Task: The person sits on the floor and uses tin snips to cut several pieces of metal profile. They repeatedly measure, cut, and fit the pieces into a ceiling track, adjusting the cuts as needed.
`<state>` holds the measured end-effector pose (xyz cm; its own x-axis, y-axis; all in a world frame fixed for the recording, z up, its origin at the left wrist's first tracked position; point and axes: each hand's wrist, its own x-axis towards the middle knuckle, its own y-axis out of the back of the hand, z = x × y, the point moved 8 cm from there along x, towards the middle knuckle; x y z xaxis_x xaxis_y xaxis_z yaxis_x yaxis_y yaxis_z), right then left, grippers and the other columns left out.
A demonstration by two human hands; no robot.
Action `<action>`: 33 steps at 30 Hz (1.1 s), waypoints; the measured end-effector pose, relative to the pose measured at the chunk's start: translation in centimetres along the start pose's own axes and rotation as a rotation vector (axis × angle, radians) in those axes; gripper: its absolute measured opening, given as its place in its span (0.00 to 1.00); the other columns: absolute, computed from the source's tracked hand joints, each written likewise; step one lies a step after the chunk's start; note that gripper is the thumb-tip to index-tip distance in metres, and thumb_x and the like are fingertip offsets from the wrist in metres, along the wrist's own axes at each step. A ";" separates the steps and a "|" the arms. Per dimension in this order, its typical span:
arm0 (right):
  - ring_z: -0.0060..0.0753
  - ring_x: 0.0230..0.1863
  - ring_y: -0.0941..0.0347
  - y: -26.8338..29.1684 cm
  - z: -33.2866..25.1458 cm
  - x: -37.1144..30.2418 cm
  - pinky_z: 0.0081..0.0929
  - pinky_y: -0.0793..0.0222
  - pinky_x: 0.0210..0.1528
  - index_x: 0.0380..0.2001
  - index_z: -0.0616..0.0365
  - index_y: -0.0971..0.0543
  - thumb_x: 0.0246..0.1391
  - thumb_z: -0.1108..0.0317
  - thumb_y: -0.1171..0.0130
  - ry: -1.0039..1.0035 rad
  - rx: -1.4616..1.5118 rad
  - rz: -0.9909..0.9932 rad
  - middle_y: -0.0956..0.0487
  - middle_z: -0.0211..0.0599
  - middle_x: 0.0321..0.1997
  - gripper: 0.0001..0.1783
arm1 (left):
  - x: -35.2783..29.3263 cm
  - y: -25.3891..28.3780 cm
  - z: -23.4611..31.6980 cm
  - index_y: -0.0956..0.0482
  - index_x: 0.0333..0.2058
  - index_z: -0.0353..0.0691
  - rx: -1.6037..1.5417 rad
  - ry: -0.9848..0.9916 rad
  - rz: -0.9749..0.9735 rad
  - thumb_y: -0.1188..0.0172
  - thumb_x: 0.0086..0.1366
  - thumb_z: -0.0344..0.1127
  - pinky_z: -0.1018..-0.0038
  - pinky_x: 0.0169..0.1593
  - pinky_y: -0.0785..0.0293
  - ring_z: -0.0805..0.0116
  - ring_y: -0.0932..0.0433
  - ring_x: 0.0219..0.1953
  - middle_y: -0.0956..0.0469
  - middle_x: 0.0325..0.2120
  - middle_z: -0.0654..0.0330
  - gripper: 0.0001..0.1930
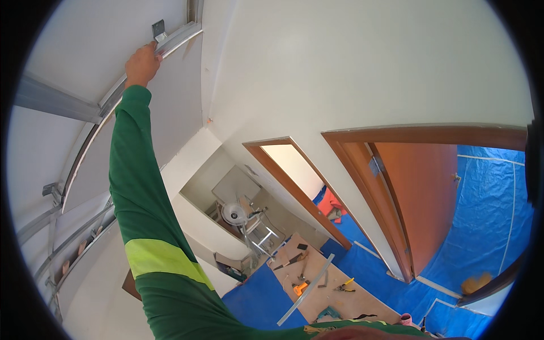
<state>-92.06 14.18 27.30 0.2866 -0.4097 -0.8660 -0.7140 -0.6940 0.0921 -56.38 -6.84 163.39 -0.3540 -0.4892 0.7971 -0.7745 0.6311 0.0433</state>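
Observation:
My left arm, in a green sleeve with a lime band, reaches up to the ceiling framing. At its end my left hand (141, 64) is closed around the edge of a galvanized metal channel (180, 39), its fingertips beside a small metal bracket (160, 30) that stands up from the channel. Pale board lies on both sides of this strip. A wider metal profile (59, 99) meets the framing farther left, and another bracket (51, 189) sits lower on it. No part of my right hand can be made out.
Below stands a wooden work surface (309, 258) with a hammer (304, 266), pliers (345, 285), an orange tool (301, 288) and a long metal strip (306, 290). Blue sheeting (362, 249) covers the floor. Farther off are a stepladder (262, 238), a round fan-like object (233, 214) and a brown door (419, 198).

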 end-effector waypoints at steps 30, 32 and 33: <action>0.39 0.21 0.22 3.3 0.7 -0.1 0.41 0.29 0.21 0.49 0.57 0.14 0.61 0.59 0.30 -0.012 0.089 0.045 0.18 0.38 0.26 0.17 | -17.7 13.9 10.1 0.15 0.62 0.52 -0.387 -0.219 0.333 0.26 0.69 0.37 0.56 0.58 0.18 0.48 0.14 0.53 0.12 0.55 0.55 0.23; 0.39 0.21 0.22 2.8 4.2 -1.4 0.41 0.29 0.21 0.48 0.57 0.14 0.61 0.59 0.30 -0.035 0.098 0.045 0.18 0.38 0.26 0.17 | -27.7 11.3 16.0 0.14 0.56 0.50 -0.386 -0.307 0.136 0.25 0.59 0.28 0.58 0.57 0.17 0.52 0.15 0.53 0.14 0.57 0.60 0.25; 0.39 0.21 0.22 2.2 5.5 -1.5 0.41 0.29 0.21 0.48 0.57 0.14 0.61 0.59 0.30 -0.044 0.087 0.027 0.18 0.38 0.26 0.17 | -32.9 9.2 18.9 0.14 0.52 0.49 -0.392 -0.325 -0.031 0.25 0.54 0.25 0.58 0.57 0.17 0.54 0.16 0.55 0.15 0.58 0.63 0.25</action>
<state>-97.60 16.50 26.09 0.2398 -0.3995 -0.8848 -0.7744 -0.6284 0.0738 -61.76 3.63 126.18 -0.5270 -0.6341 0.5658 -0.5544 0.7611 0.3366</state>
